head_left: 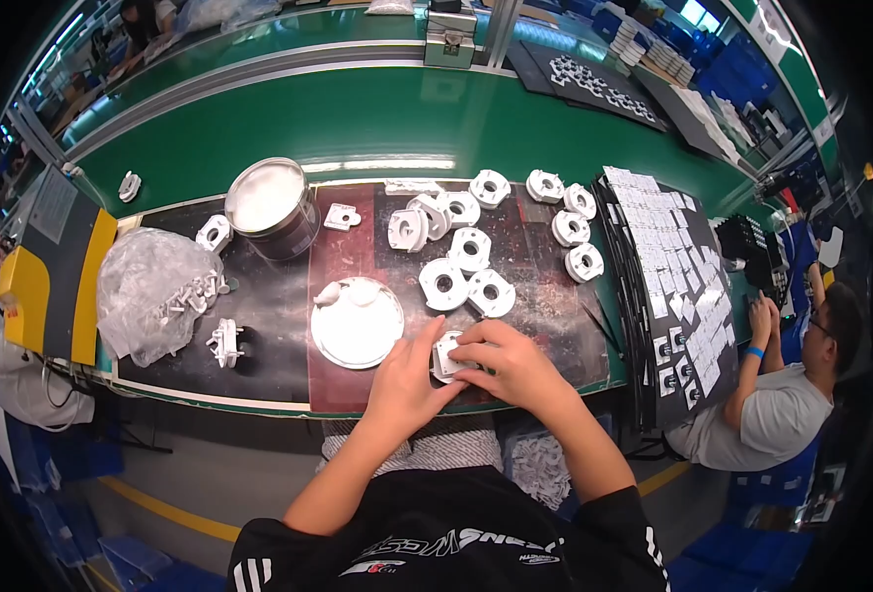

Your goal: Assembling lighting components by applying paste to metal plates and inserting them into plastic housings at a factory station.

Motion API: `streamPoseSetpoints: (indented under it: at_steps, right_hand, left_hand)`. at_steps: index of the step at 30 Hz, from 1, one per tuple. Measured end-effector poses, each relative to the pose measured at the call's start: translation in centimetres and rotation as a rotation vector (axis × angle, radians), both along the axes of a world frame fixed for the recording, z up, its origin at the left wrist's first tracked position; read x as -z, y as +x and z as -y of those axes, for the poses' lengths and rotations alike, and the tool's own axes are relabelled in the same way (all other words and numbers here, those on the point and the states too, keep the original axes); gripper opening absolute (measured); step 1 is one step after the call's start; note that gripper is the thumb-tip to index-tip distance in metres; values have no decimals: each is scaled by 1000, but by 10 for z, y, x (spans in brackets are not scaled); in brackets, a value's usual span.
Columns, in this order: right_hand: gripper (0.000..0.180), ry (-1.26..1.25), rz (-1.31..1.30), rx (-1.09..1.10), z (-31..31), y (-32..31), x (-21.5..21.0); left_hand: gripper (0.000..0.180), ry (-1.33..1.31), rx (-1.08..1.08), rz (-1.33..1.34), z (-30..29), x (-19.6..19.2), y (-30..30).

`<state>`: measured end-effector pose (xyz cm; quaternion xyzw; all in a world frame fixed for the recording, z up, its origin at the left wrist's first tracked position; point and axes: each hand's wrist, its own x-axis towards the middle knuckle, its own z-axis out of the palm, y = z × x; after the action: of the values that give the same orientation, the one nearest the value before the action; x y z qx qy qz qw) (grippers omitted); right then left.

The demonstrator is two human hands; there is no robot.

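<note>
My left hand [405, 380] and my right hand [515, 365] together grip one small white plastic part [447, 356] near the front edge of the dark work mat [279, 306]. The part has a round hole and is mostly covered by my fingers. Just beyond my hands lie several similar white round-holed parts [468, 249], spread over the mat. A white lid-like dish [358, 322] lies to the left of my left hand.
A metal can with white contents [271, 205] stands at the back left of the mat. A clear bag of white pieces [155, 288] lies far left. Black trays of small white parts [678, 286] are stacked at the right, where another seated person [782, 395] works. A green conveyor [377, 118] runs behind.
</note>
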<state>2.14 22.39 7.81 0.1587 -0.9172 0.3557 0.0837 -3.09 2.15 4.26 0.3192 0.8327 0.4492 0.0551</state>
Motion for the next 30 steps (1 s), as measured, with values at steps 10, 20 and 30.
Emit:
streamPoseSetpoints:
  at_steps: [10, 20, 30]
  right_hand:
    - [30, -13, 45, 83, 9, 8, -3]
    - [30, -28, -5, 66, 7, 8, 2]
    - [29, 143, -71, -73, -1, 1, -2]
  left_hand:
    - [84, 31, 20, -2, 3, 0, -1]
    - [79, 91, 39, -95, 6, -2, -2]
    - [74, 45, 20, -76, 5, -3, 2]
